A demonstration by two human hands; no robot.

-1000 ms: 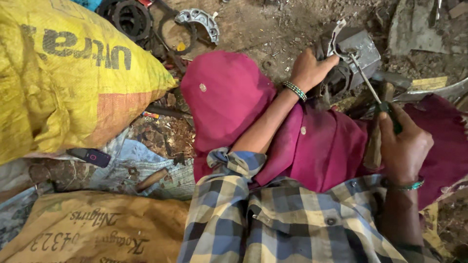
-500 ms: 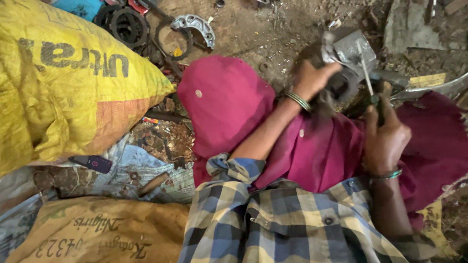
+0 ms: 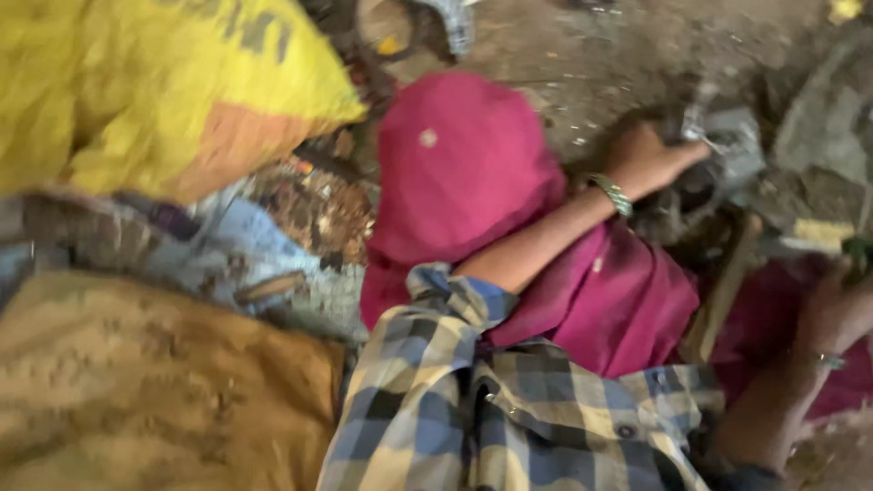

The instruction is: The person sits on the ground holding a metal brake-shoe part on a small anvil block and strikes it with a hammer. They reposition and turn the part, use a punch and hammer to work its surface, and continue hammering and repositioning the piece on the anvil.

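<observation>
The view is motion-blurred. My left hand point(image 3: 650, 159), with a green bangle on its wrist, reaches across my pink-clad knees point(image 3: 473, 173) and grips a grey metal part point(image 3: 732, 145) lying on the dirt ground. My right hand point(image 3: 837, 309) is at the right edge, lower down and apart from the part. It is closed on a green-handled screwdriver point(image 3: 857, 247), of which only a bit of the handle shows. A wooden stick point(image 3: 723, 291) lies between the two hands.
A big yellow and orange sack point(image 3: 155, 100) fills the upper left. A brown sack point(image 3: 155, 391) lies at the lower left, with scraps of blue cloth and rubble point(image 3: 273, 245) between them. Metal rings point(image 3: 427, 23) lie at the top. A grey slab point(image 3: 818, 118) sits at the right.
My right hand has drawn the screwdriver back from the metal part, down toward the right edge. My left hand keeps hold of the part. The view has swung and blurred.
</observation>
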